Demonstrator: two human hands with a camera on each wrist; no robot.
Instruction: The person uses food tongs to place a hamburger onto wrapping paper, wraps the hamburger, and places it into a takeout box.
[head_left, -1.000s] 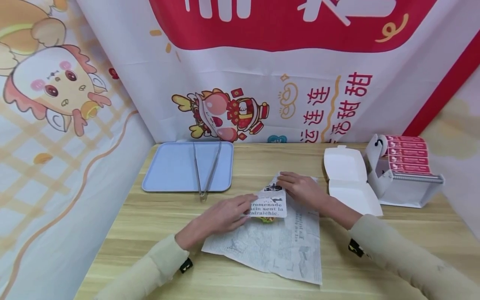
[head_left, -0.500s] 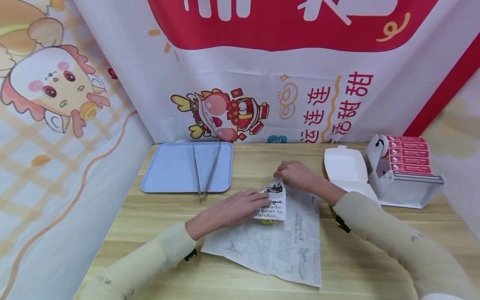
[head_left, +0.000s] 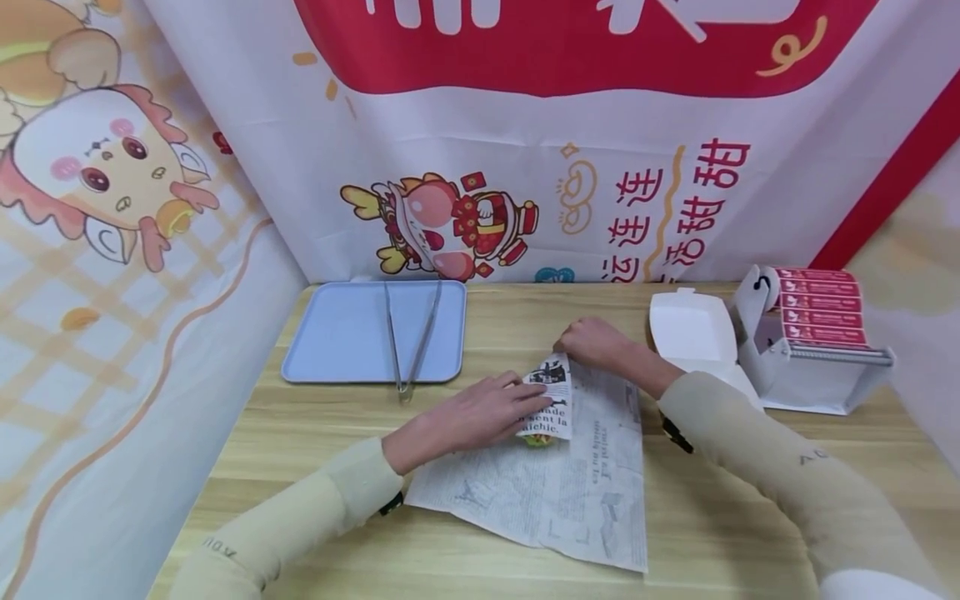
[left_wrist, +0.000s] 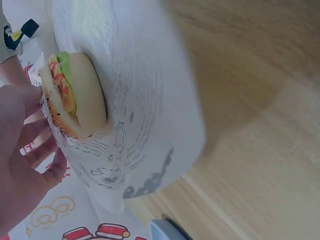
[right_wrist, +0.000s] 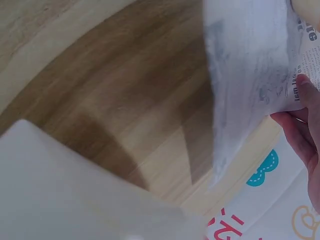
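A sesame-topped burger with lettuce lies on a printed sheet of wrapping paper. From the head view only its green edge shows below the folded-over paper flap. My left hand rests on that flap, fingers extended and fairly straight. In the left wrist view, the left fingers lie against the paper on the burger's sesame side. At the paper's far edge, my right hand pinches a fold. The right wrist view shows the right thumb on the printed face, with fingers behind the edge.
A blue tray with metal tongs lying partly across it is at the back left. On the right stand an open white takeaway box and a label dispenser. A printed cloth hangs behind the wooden table.
My left hand slid right, further over the folded flap. The right hand moved up and slightly left to the paper's far corner, drawing its fingers together there.
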